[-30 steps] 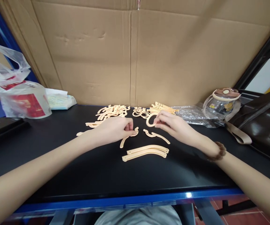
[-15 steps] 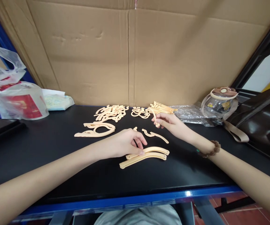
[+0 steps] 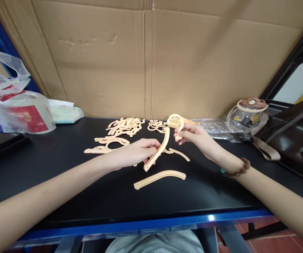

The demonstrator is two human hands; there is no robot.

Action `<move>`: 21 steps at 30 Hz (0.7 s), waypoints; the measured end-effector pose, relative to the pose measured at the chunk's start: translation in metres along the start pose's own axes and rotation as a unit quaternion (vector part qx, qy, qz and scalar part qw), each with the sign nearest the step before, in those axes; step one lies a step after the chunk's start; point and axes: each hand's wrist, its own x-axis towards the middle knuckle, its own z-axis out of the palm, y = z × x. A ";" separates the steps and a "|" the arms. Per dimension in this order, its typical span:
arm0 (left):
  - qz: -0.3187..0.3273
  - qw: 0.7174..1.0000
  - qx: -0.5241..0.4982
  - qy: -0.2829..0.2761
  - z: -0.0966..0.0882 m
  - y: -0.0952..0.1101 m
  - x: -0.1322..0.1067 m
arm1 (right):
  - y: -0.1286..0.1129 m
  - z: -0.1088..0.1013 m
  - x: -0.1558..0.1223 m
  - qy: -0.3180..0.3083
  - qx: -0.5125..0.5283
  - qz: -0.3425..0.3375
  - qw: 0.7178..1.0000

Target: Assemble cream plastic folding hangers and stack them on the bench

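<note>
Curved beige strip (image 3: 162, 147), slender and slanting, is raised above a black tabletop (image 3: 93, 200) near the middle of the view. The person's left hand (image 3: 142, 153) pinches it, thumb and fingers closed about its middle. To its right, the right hand (image 3: 192, 136) grips the lower end of a beige hook (image 3: 182, 124) between thumb and fingertips, its rounded bend upward; hook and strip are apart. Nearer the viewer, a second curved strip (image 3: 158, 176) lies flat. A thin curved piece (image 3: 180, 154) rests between the hands, partly hidden by the left one. Left of that hand lies a folded beige assembly (image 3: 111, 140). Behind are a jumbled pile of beige parts (image 3: 126, 126) and a small cluster of hooks (image 3: 155, 125).
</note>
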 end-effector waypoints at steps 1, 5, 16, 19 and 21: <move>0.004 1.000 -0.010 -0.015 0.000 0.000 0.000 | -0.001 0.000 -0.001 0.004 0.010 0.000 1.000; 0.024 0.998 -0.018 -0.051 0.003 0.002 -0.001 | -0.004 0.000 -0.005 -0.016 0.036 -0.003 0.999; 0.101 0.990 0.098 -0.005 0.007 -0.005 0.000 | 0.000 0.007 -0.008 -0.066 0.074 0.040 0.994; 0.127 0.984 0.121 -0.009 0.010 -0.008 0.000 | -0.003 0.007 -0.009 -0.044 0.098 0.046 0.993; 0.143 0.981 0.134 0.000 0.012 -0.007 0.000 | -0.005 0.008 -0.010 -0.027 0.101 0.056 0.993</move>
